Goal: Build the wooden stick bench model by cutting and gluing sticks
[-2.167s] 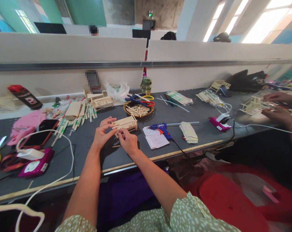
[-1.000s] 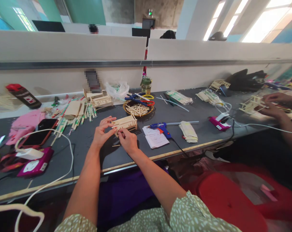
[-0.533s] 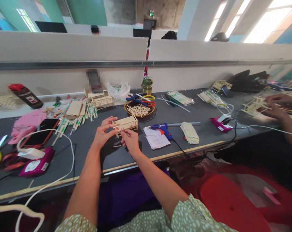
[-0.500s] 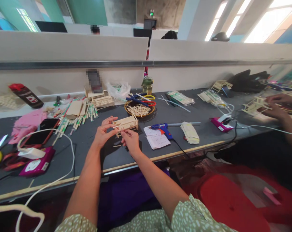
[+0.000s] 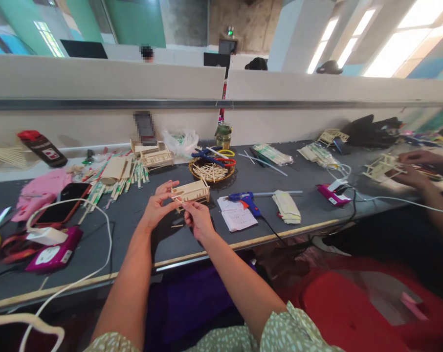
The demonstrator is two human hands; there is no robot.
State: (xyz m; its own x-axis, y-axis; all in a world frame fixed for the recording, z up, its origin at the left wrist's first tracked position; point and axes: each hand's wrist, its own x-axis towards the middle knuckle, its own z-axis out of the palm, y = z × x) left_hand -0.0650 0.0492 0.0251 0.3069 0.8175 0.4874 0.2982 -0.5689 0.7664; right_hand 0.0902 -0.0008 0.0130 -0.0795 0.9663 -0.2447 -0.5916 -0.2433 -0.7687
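A small model built of wooden sticks (image 5: pixel 195 189), with a flat top and a post at its right end, is between my hands just above the dark table. My left hand (image 5: pixel 158 206) grips its left end between thumb and fingers. At the model's near side, close to the left thumb, my right hand (image 5: pixel 198 218) is closed in a pinch; what sits in its fingertips is too small to make out. A short loose stick (image 5: pixel 176 226) lies on the table under the hands. Behind the model stands a round basket (image 5: pixel 192 179) of cut sticks, with scissors and pliers on it.
To the right lie a blue glue gun (image 5: pixel 246 200), a written paper (image 5: pixel 238 220) and a folded cloth (image 5: pixel 287 206). Stick bundles (image 5: pixel 133 176), a phone (image 5: pixel 65 203) and a magenta power strip (image 5: pixel 56 252) with a white cable occupy the left. Another person's hands (image 5: pixel 412 168) hold a stick frame at far right.
My view has tilted up slightly, so the table appears lower. Both hands stay at the model, with the right fingertips shifted slightly along its near edge.
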